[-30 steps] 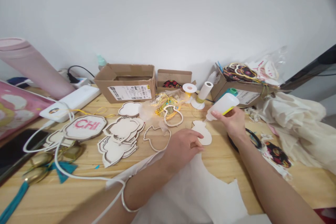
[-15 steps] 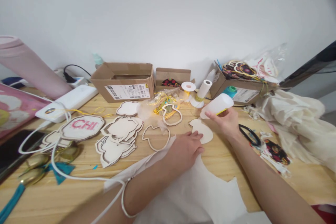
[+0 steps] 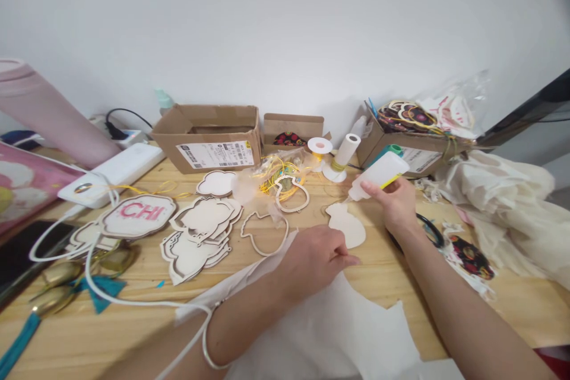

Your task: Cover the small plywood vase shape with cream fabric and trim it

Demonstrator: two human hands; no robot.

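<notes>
Wooden bench [image 3: 89, 338] against a pale wall [image 3: 285, 29], bottle [image 3: 382, 171] tilted by a white cutout [image 3: 351, 227].
The right hand's [image 3: 398, 205] fingers are wrapped round the bottle, which slants down to the left, its narrow end close to the cutout's far end. The left hand's [image 3: 314, 258] fingers are curled in at the cutout's near left edge, thumb stretched right; whether they grasp anything cannot be told. Cloth [image 3: 329, 332] spreads on the near side.
</notes>
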